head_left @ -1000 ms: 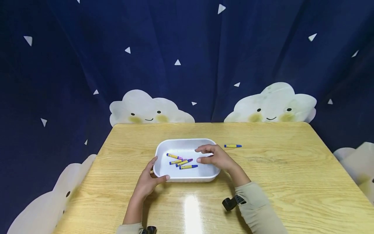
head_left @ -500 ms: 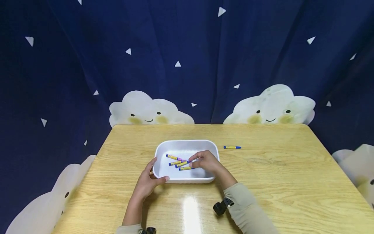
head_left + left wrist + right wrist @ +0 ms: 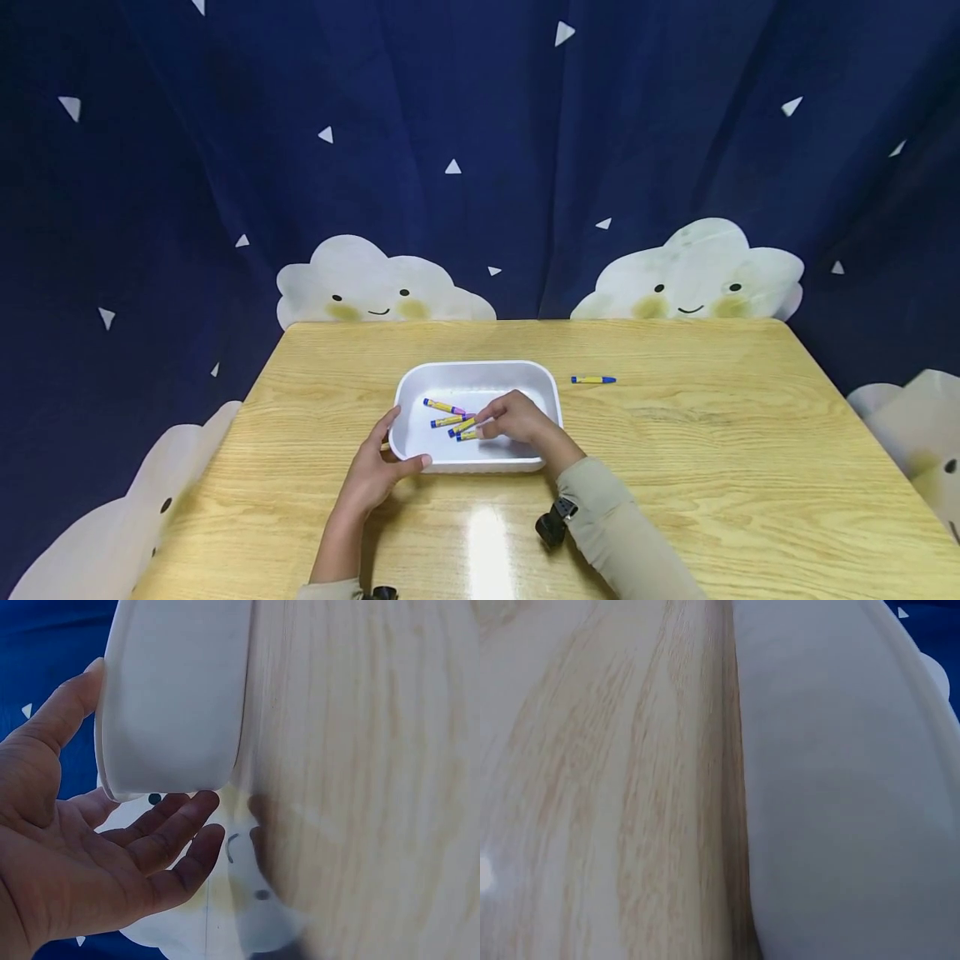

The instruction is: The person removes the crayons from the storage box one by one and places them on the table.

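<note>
A white plastic tray [image 3: 442,468] sits on the wooden table. My left hand [image 3: 372,475] holds it at its left end, with the thumb on the front rim and the fingers along the end wall. In the left wrist view those fingers [image 3: 176,832] bend round the tray's corner. Inside the tray lie several crayons [image 3: 444,407] in yellow wrappers with blue bands. My right hand [image 3: 517,421] is down in the tray, index finger and thumb over the right ends of the front crayons [image 3: 466,436], hiding their tips. I cannot tell whether it pinches one.
A blue crayon [image 3: 593,380] lies on the table [image 3: 712,433] just right of the tray. Behind the far table edge hangs a dark blue curtain [image 3: 420,100] with clouds and white triangles. The right wrist view shows mainly the tray's outer wall [image 3: 840,787].
My right hand has moved left and down into the tray, its fingertips reaching the front crayons and covering their ends. The left hand stays on the tray.
</note>
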{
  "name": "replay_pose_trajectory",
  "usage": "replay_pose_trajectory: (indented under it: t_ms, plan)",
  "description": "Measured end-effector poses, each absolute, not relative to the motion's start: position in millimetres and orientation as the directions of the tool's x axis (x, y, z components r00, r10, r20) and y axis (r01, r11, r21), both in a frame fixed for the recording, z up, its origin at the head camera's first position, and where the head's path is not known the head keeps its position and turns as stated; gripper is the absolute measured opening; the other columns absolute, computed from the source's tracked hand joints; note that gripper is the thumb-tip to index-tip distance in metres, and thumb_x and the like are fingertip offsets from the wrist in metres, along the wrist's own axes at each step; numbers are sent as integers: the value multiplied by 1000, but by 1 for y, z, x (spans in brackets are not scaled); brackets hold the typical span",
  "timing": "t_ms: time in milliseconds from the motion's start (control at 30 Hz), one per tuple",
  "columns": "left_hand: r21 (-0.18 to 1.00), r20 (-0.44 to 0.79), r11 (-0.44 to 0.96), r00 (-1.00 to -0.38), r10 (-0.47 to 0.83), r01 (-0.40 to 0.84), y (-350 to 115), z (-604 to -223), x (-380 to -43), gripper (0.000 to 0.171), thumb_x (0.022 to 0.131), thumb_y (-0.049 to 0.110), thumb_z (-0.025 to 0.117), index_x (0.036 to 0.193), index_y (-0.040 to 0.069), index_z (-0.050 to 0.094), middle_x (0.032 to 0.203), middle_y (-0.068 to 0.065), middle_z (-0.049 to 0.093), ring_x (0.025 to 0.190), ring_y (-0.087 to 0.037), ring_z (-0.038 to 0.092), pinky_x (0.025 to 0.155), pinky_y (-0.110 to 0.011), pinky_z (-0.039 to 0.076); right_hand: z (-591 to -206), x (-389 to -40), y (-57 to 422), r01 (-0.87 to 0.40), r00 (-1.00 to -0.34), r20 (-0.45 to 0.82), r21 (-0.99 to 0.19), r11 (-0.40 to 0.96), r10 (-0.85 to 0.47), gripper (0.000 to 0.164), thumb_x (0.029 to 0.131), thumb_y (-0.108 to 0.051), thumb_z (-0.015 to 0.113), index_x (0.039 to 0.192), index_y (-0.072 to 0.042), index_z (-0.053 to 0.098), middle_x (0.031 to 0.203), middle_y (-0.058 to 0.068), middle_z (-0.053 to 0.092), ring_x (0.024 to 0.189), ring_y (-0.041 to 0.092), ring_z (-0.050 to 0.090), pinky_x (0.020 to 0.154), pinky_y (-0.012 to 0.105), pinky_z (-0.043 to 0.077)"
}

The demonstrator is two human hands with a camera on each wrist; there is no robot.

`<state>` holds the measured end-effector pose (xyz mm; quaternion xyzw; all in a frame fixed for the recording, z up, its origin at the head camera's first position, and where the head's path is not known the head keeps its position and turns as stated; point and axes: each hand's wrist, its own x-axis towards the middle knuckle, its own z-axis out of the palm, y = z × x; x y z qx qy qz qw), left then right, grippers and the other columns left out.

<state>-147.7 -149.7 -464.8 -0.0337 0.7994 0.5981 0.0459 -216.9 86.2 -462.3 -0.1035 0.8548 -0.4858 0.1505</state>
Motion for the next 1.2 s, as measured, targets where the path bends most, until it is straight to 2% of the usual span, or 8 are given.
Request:
replay_pose_trajectory:
  t_ms: [367,600,767,900,1033,1200]
  plan:
    - [959,-109,263,-994,5,-104,-151,-465,-147,92,69,8,82,145,9,30,120,-27,47,96,-32,59,73,-32,49,-466,-221,82,-27,-939,-192,-787,617,-286,18,65,-6,81,82,-6,75,75,-2,67,70,11,50,68,26,42]
    - [962,-101,256,-995,10,-95,-151,-467,-147,92,69,8,82,145,9,29,119,-27,48,95,-32,59,73,-31,49,-469,-218,82,-114,-943,-138,-722,683,-303,20,59,-2,81,77,-9,74,64,-6,59,62,9,48,62,24,41]
    - [961,-98,261,-995,12,-92,-150,-466,-146,93,69,9,82,145,8,29,119,-28,48,95,-32,59,73,-31,48,-470,-217,82,-170,-946,-98,-665,728,-310,17,60,-2,80,70,-11,70,62,-7,56,62,9,46,63,24,41]
    - [960,-100,263,-995,10,-94,-150,-466,-146,92,70,9,82,145,8,29,121,-27,48,96,-32,59,72,-31,48,-469,-217,81,-242,-927,-44,-687,685,-372,13,65,-5,79,69,-11,68,63,-8,57,62,8,48,64,24,42]
    - [953,-104,287,-995,8,-97,-150,-465,-145,92,70,11,82,145,8,30,124,-26,47,97,-32,58,72,-31,48,-468,-217,80,-315,-895,28,-747,585,-445,8,69,-7,77,74,-9,71,72,-7,56,69,9,47,66,25,40]
    - [951,-107,293,-994,10,-99,-150,-465,-145,91,71,12,82,145,8,30,125,-26,46,98,-33,58,73,-32,48,-469,-217,80,-344,-892,89,-770,538,-443,7,70,-6,75,76,-8,72,79,-4,53,75,10,46,66,26,39]
